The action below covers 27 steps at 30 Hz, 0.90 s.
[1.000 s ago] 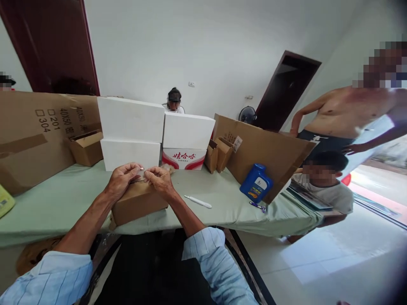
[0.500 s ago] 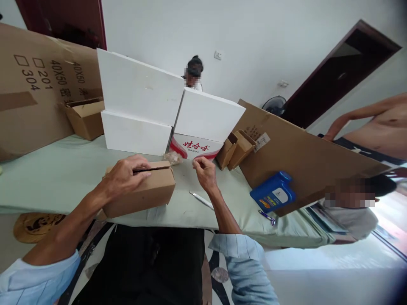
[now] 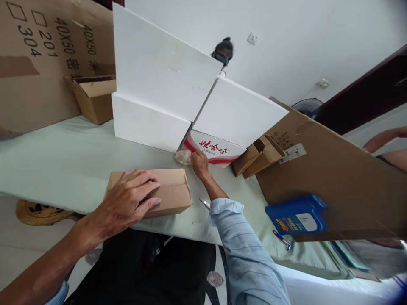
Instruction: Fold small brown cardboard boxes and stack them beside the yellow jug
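Head view: our left hand (image 3: 132, 203) lies flat, fingers spread, on the box (image 3: 173, 190) at the table (image 3: 63, 161) edge. The box is closed but, we judge, unsealed. Our right hand (image 3: 200, 163) touches 1 bag (image 3: 182, 156) — grip unclear.

White tool (image 3: 205, 203): largely hidden behind the right sleeve (image 3: 235, 228). Bag (image 3: 182, 157) at the right grip (image 3: 200, 163): contents too small to tell. Large carton (image 3: 38, 63): cut off by top and left edges. Person (image 3: 223, 50) behind white boxes (image 3: 159, 72): mostly hidden.
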Each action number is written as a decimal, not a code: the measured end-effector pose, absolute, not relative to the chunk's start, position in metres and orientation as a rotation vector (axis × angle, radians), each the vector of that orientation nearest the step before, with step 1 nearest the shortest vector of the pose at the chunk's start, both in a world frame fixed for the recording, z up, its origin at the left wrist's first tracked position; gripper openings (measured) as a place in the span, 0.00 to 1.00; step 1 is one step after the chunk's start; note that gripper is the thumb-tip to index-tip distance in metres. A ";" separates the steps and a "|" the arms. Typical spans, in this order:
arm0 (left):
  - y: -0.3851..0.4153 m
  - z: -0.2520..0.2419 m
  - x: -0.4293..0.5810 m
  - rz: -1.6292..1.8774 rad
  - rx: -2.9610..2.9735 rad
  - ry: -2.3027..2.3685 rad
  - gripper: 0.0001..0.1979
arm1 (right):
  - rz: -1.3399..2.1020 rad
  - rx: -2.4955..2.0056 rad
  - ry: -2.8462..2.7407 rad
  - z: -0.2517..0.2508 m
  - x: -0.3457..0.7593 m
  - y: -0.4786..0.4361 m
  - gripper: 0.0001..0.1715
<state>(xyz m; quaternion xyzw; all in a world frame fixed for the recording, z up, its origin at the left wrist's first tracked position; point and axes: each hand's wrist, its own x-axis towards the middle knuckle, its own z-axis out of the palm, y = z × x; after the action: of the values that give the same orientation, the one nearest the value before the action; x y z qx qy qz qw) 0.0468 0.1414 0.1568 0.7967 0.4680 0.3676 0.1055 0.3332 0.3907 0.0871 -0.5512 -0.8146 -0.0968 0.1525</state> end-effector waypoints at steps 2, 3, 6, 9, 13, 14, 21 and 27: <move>0.143 0.158 0.043 1.075 2.291 1.355 0.16 | -0.298 -1.587 -2.407 0.078 0.331 0.395 0.19; 0.143 0.159 0.040 1.069 2.269 1.350 0.18 | -0.304 -1.589 -2.433 0.074 0.330 0.395 0.20; 0.139 0.159 0.020 1.087 2.226 1.397 0.24 | -0.290 -1.591 -2.480 0.063 0.327 0.389 0.19; 0.133 0.151 -0.005 1.082 2.259 1.490 0.31 | -0.226 -1.615 -2.461 0.055 0.325 0.377 0.20; 0.126 0.136 -0.028 1.046 2.307 1.537 0.36 | -0.067 -1.640 -2.366 0.055 0.324 0.357 0.23; 0.125 0.133 -0.029 1.055 2.291 1.552 0.38 | -0.020 -1.636 -2.337 0.056 0.325 0.353 0.24; 0.122 0.124 -0.024 1.081 2.286 1.539 0.32 | 0.280 -1.478 -2.072 0.084 0.336 0.322 0.28; 0.120 0.130 -0.020 1.120 2.306 1.428 0.30 | 0.507 -1.129 -1.975 0.114 0.337 0.243 0.26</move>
<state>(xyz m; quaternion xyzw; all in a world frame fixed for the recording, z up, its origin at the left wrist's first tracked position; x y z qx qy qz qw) -0.0199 0.1204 0.1297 0.7815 0.4841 0.3797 0.1034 0.3374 0.2433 0.1143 -0.4452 -0.7787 0.1997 0.3944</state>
